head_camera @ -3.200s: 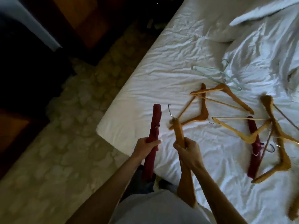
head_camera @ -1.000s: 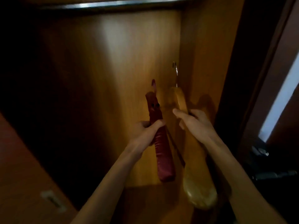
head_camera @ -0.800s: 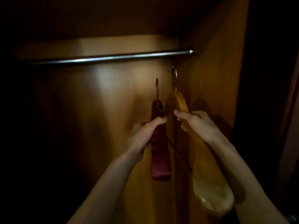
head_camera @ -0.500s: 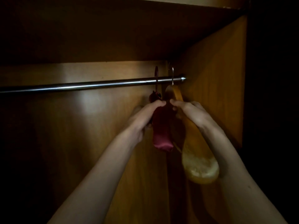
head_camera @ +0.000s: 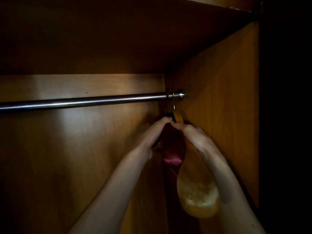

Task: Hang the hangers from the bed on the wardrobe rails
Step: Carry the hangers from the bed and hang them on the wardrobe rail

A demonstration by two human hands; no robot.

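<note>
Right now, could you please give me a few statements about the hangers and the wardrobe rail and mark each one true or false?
1. Both hooks sit on the rail near its right end. True.
2. The left hand is on the red padded hanger. True.
3. The wooden hanger hangs left of the red one. False: it is to the right, beside the wardrobe side wall.
4. The right hand hangs free. False: it is on the wooden hanger.
5. Other hangers fill the rail. False: none show.
</note>
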